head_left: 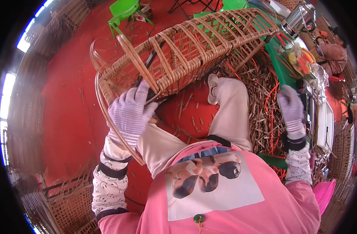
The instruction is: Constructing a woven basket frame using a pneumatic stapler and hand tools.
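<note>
Gloved left hand (129, 113) is clamping the light, stiff rattan basket frame (186, 50) at its rim w/ right hand (292, 111) hanging open, empty.

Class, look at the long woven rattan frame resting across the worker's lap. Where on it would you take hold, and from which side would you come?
Grip the near end of the rattan frame, at its thick curved rim, coming from the worker's left, as the gloved left hand does. That end lies closest, and the open gaps between ribs let fingers hook in. The far end slopes up and away. The gloved right hand is off it.
</note>
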Demonstrator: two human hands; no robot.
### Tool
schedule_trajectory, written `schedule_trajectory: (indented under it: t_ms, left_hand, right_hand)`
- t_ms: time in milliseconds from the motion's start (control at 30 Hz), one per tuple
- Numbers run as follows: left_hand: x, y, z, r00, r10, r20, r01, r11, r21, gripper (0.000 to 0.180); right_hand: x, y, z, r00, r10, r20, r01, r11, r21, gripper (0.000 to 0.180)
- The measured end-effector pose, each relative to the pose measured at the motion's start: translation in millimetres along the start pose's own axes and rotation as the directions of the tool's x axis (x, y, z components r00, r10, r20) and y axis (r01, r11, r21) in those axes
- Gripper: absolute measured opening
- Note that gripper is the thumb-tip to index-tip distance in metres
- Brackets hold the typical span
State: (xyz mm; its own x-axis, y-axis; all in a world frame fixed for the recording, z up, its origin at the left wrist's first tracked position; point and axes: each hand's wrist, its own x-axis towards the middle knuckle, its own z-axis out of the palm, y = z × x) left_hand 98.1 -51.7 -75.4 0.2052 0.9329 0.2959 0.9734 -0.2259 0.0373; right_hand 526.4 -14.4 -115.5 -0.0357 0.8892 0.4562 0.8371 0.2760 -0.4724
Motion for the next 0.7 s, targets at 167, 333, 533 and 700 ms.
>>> schedule_trajectory:
  t_ms: [167,333,533,700]
  left_hand:
    - [-14,-14,11,0.990,0.031,-0.140,-0.033,0.999,-0.013,0.039]
    - [-15,-16,12,0.968,0.162,-0.194,-0.174,0.983,-0.050,0.040]
    - [-17,-28,32,0.933,0.258,-0.252,-0.226,0.963,0.150,0.041]
    - [-19,-31,29,0.925,0.301,-0.230,-0.271,0.950,0.153,0.035]
  right_hand:
    - [28,-139,73,0.791,-0.607,0.074,0.594,0.791,0.143,0.032]
    - [38,-204,138,0.631,-0.749,-0.201,0.774,0.625,0.100,0.042]
    - [48,-207,173,0.597,-0.758,-0.263,0.799,0.590,0.111,0.036]
    - [53,-203,177,0.551,-0.785,-0.284,0.834,0.531,0.151,0.037]
